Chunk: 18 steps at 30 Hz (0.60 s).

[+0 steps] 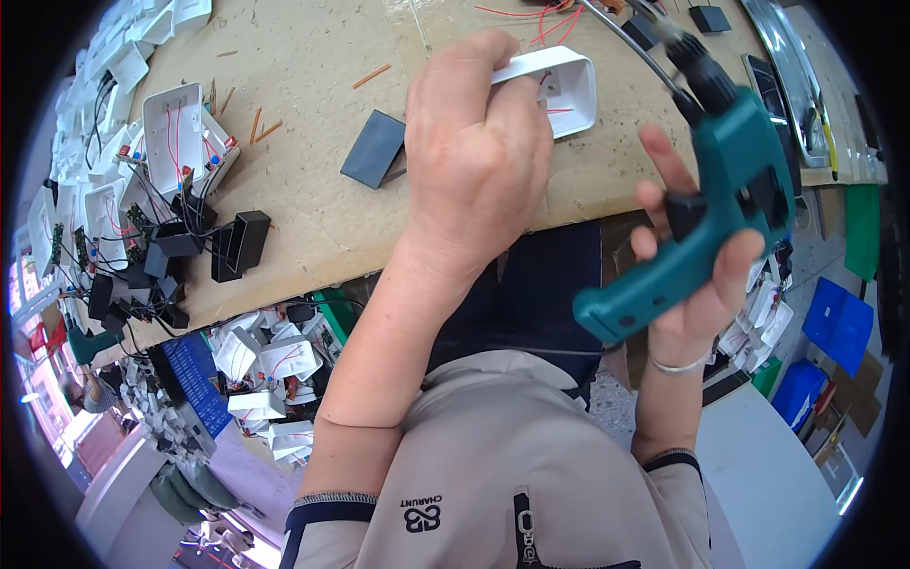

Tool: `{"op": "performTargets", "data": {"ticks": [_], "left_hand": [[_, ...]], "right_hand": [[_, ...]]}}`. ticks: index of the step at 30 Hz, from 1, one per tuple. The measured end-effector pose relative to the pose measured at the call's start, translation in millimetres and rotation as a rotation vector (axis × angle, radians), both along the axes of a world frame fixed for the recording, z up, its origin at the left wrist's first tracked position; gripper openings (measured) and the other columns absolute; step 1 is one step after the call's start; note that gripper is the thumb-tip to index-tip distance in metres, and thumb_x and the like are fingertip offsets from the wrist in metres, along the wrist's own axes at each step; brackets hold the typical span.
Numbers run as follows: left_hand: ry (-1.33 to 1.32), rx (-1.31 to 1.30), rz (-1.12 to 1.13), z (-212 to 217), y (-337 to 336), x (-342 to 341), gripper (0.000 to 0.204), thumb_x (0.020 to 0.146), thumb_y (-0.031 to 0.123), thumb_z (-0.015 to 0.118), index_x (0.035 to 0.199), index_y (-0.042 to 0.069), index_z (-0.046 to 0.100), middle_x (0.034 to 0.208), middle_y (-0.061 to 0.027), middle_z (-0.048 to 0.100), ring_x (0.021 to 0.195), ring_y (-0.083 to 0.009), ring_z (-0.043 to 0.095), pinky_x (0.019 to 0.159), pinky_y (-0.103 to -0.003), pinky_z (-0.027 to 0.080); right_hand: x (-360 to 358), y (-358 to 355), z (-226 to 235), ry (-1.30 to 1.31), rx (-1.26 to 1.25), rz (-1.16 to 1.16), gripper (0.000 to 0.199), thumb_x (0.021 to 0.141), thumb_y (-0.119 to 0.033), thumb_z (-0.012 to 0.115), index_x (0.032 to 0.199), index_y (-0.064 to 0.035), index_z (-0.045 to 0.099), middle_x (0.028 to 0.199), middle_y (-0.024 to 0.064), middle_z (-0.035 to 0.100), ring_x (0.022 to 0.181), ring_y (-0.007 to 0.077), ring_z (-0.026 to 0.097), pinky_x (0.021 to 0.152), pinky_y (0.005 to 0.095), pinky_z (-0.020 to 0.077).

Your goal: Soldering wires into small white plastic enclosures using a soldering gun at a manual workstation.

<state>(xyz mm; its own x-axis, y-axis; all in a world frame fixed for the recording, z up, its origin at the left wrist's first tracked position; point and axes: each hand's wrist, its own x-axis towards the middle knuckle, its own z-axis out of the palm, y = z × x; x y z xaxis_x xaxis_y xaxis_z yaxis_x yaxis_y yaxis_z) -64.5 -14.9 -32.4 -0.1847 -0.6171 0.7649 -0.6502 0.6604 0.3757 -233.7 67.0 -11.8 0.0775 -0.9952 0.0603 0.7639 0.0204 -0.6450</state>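
Note:
My left hand (479, 142) grips the near wall of a white open plastic case (573, 93), with its fingers curled over the rim. Thin red wires and small metal contacts show inside the case. In my right hand (697, 294) is a teal pistol-shaped soldering gun (739, 180), its metal tip pointing up and to the left past the case's far right corner. The handle lies across the palm, and the fingers around it are partly loose. Beside my left wrist, a dark grey rectangular block (374, 149) lies on the wooden table (313, 123).
To the left are white cases (173, 133) with red wires and several black boxes (242, 245) on tangled cables. Loose red wires (555, 21) lie beyond the case. A clear-lidded tray (796, 85) stands at the far right. More white cases (275, 365) sit below the table edge.

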Motion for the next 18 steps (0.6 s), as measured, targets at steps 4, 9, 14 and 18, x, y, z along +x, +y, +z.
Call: {"op": "performTargets", "data": {"ticks": [4, 9, 14, 18], "left_hand": [[0.037, 0.070, -0.041, 2.9, 5.6, 0.9, 0.016, 0.060, -0.001, 0.060, 0.075, -0.003, 0.057, 0.100, -0.0141, 0.050, 0.084, -0.0274, 0.051, 0.073, -0.038, 0.041], [-0.054, 0.050, -0.051, 11.5, 9.1, 5.5, 0.013, 0.062, 0.003, 0.064, 0.074, 0.002, 0.060, 0.104, -0.0122, 0.051, 0.092, -0.0266, 0.050, 0.077, -0.036, 0.039], [-0.325, 0.065, 0.005, 24.5, 9.8, 7.0, 0.006, 0.066, 0.010, 0.066, 0.071, 0.007, 0.064, 0.109, -0.0087, 0.052, 0.102, -0.0268, 0.047, 0.086, -0.037, 0.030], [-0.452, 0.115, 0.076, 28.7, 13.9, 1.8, 0.006, 0.069, 0.011, 0.064, 0.070, 0.005, 0.063, 0.108, -0.0069, 0.052, 0.105, -0.0265, 0.045, 0.086, -0.040, 0.027]], "right_hand": [[5.7, -18.6, -3.5, 0.085, -0.002, 0.027, 0.073, 0.086, -0.044, 0.049, 0.138, -0.0036, 0.017, 0.138, 0.0291, 0.019, 0.123, 0.0374, 0.034, 0.086, 0.0354, 0.0495], [16.3, -23.2, -0.9, 0.175, 0.088, -0.015, 0.074, 0.085, -0.046, 0.049, 0.135, 0.0017, 0.022, 0.135, 0.0292, 0.025, 0.125, 0.0400, 0.031, 0.094, 0.0375, 0.0431], [16.4, -22.7, -1.0, 0.161, 0.140, -0.048, 0.075, 0.083, -0.047, 0.051, 0.134, 0.0015, 0.024, 0.134, 0.0285, 0.029, 0.124, 0.0399, 0.032, 0.100, 0.0397, 0.0372], [18.8, -21.4, -3.4, 0.155, 0.143, -0.060, 0.074, 0.084, -0.047, 0.051, 0.134, 0.0013, 0.025, 0.134, 0.0275, 0.030, 0.124, 0.0395, 0.033, 0.100, 0.0394, 0.0367]]}}
